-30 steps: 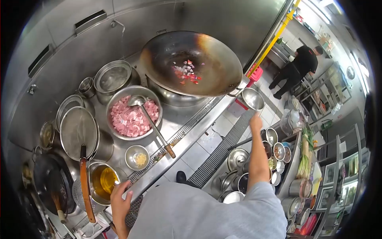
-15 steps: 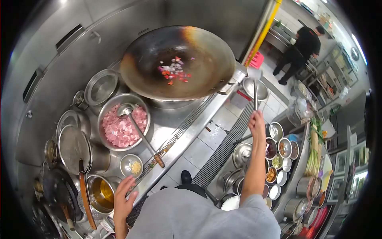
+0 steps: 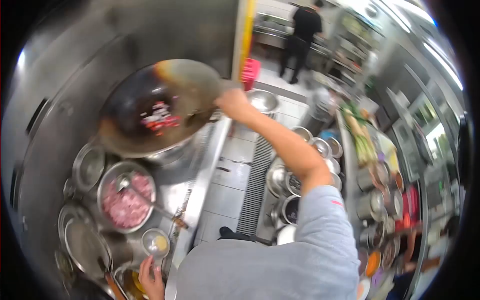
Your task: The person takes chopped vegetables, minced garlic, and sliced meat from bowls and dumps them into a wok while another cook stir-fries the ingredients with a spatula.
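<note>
1. Right hand: your right hand [image 3: 232, 105] was extended forward to the right-hand rim of the wok [image 3: 192, 87]. The fingers appeared curled; motion blur concealed what, if anything, they gripped, so the grip could not be determined.
2. Left hand: your left hand [image 3: 151, 278] was positioned low, just beside the small bowl [image 3: 148, 240] and near the oil pot [image 3: 121, 270]. The fingers were loosely spread, with nothing visible between them.
3. Wok: it was located ahead of you over the stove counter, with chopped red and white pieces [image 3: 161, 118] grouped inside.
4. Adjacent items: the meat bowl [image 3: 131, 166] stood nearer you than the wok, a ladle [image 3: 154, 202] lying across it.
</note>
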A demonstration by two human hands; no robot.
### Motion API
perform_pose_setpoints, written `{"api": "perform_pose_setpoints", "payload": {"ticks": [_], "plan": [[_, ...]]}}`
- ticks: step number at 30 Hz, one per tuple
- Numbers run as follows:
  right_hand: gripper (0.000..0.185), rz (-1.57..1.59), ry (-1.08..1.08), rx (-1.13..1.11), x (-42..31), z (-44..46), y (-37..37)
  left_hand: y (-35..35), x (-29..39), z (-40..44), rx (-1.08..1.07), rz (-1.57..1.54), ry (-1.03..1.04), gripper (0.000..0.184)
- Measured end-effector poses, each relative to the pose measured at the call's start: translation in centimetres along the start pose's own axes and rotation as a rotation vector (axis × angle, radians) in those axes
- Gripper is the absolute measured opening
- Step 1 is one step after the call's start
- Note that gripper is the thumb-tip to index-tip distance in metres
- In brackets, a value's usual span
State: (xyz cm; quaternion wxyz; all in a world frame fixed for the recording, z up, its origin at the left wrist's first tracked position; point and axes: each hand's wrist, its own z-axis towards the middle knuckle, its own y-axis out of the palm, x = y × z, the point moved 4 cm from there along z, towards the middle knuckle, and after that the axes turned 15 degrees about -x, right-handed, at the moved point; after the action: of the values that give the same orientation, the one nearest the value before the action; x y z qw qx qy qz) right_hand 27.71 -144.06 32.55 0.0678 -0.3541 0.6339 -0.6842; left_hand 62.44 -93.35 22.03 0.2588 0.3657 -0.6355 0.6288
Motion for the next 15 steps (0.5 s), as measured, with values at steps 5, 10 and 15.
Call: {"api": "perform_pose_setpoints", "payload": {"ticks": [5,10,15], "plan": [[0.016,0.061,-0.109,0.058,-5.0,2.4,-2.9,-2.5,1.0,-4.5,0.229,-0.032,-0.145,0.032],[0.023,0.238,-0.058,-0.035,-11.3,12.6,-2.1,-2.3,2.1,-8.5,0.365,-0.043,-0.233,0.036],[0.029,0.352,0.111,0.024,-14.8,22.8,1.7,-1.0,3.2,-9.9,0.381,-0.036,-0.29,0.034]]}}
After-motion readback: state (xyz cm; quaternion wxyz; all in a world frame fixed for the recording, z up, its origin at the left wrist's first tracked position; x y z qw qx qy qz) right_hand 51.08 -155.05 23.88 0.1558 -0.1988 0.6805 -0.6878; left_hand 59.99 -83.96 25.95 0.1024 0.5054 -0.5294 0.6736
